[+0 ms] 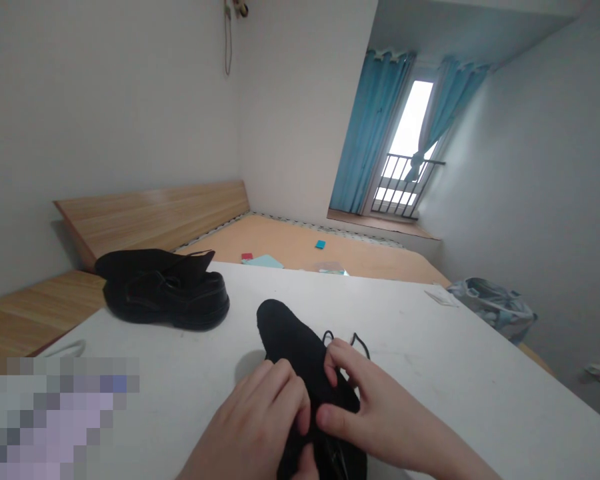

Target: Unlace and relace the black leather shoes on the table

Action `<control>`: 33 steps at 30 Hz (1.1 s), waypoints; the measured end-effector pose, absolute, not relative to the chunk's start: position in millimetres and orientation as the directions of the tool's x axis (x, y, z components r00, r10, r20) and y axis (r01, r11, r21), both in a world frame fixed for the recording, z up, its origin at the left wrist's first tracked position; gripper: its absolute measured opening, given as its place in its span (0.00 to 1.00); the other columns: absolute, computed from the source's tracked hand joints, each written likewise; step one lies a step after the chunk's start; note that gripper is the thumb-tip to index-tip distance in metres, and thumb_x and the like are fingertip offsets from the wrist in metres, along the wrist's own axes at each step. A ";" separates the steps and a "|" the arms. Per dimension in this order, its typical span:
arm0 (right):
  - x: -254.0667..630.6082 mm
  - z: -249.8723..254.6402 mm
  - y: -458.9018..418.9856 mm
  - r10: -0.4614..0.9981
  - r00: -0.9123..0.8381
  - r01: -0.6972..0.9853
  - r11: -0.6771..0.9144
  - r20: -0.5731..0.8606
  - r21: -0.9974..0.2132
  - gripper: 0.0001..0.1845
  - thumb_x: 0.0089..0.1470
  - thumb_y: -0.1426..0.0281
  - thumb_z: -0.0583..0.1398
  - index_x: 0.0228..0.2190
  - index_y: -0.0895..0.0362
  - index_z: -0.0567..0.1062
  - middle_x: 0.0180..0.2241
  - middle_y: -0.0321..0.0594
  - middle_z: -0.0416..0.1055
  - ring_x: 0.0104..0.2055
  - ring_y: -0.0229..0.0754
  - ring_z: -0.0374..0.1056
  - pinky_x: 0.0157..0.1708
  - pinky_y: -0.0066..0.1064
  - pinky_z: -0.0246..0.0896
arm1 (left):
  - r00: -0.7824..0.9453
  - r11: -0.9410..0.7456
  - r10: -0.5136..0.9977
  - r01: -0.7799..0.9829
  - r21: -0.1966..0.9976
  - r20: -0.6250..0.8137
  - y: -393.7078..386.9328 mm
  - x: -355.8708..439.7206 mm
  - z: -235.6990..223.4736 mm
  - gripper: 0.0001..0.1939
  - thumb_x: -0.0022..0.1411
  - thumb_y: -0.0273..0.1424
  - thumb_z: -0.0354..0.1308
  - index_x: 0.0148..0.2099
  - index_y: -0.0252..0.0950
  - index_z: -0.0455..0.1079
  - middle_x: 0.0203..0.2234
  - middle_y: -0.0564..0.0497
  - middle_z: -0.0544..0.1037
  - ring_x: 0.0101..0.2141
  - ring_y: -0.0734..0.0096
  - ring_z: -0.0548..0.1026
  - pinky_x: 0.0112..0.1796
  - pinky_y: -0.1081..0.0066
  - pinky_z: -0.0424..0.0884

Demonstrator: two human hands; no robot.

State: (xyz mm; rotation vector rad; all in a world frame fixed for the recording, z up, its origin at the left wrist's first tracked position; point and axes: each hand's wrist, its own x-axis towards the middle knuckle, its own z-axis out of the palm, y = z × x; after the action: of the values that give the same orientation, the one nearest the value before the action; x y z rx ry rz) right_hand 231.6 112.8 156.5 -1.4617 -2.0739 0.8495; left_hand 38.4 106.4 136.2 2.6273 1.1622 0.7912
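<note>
Shoe (347,460), all black, is on the white table (405,327), low down in the view and right between the two hands. A long black flap (286,333) with a round tip sticks up from it and leans away to the left. A thin black lace (364,345) makes loops by its right side.

The left hand (260,413) has its fingers curled on the left side of the shoe, with the thumb lower down. It grips there, but I cannot tell how tight, as black hides black. The right hand (367,400) grasps from the right, with the thumb and a bent finger on the black flap.

The other shoe (165,303) lies on its own at the left of the table, well apart from the hands. It is black too, with a flat black piece on top. Past the table is an orange bed (290,230) with a wood board (180,207) at its left. Blue curtains (367,133) hang by the window (415,120).
</note>
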 end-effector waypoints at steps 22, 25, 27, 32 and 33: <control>237.8 170.3 113.1 0.906 -0.424 0.386 0.166 -0.015 -0.907 0.06 0.44 0.74 0.55 0.29 0.55 0.65 0.33 0.34 0.62 0.38 0.41 0.58 0.41 0.33 0.54 | 0.293 -0.518 0.855 0.534 0.669 0.429 117.5 26.3 140.4 0.04 0.60 0.30 0.51 0.31 0.39 0.64 0.24 0.56 0.71 0.27 0.73 0.71 0.28 0.76 0.67; 237.3 168.8 113.7 0.906 -0.422 0.380 0.144 -0.033 -0.914 0.07 0.50 0.65 0.57 0.27 0.56 0.64 0.30 0.34 0.60 0.35 0.40 0.57 0.37 0.33 0.53 | 0.390 -0.602 0.798 0.495 0.627 0.458 117.4 24.3 142.3 0.07 0.61 0.26 0.47 0.32 0.39 0.64 0.29 0.54 0.72 0.31 0.72 0.72 0.31 0.75 0.68; 235.6 166.7 113.2 0.903 -0.429 0.387 0.152 -0.031 -0.910 0.12 0.53 0.61 0.57 0.27 0.56 0.65 0.28 0.33 0.60 0.33 0.39 0.56 0.36 0.33 0.52 | 0.452 -0.639 0.768 0.483 0.599 0.454 117.1 22.2 144.6 0.11 0.62 0.25 0.45 0.33 0.40 0.67 0.32 0.53 0.73 0.34 0.72 0.73 0.33 0.75 0.69; 232.6 160.6 111.6 0.908 -0.420 0.242 0.103 -0.009 -0.965 0.11 0.52 0.66 0.60 0.38 0.55 0.69 0.33 0.35 0.64 0.36 0.39 0.59 0.37 0.32 0.54 | 0.497 -0.708 0.704 0.538 0.457 0.507 118.4 17.6 146.3 0.15 0.60 0.24 0.44 0.32 0.42 0.72 0.40 0.52 0.75 0.42 0.68 0.74 0.40 0.73 0.70; 232.9 160.0 111.4 0.906 -0.423 0.189 0.091 0.003 -0.978 0.14 0.51 0.69 0.60 0.42 0.54 0.69 0.36 0.35 0.66 0.38 0.40 0.61 0.39 0.32 0.55 | 0.511 -0.718 0.694 0.543 0.436 0.507 119.0 17.4 146.1 0.15 0.60 0.24 0.45 0.34 0.42 0.72 0.41 0.52 0.76 0.43 0.67 0.74 0.41 0.72 0.70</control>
State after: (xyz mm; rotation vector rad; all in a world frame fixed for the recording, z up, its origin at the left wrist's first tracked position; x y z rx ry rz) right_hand 232.9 111.4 160.0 -1.0858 -1.7101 1.3794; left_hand 17.4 119.0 146.1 2.5315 1.0538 1.0003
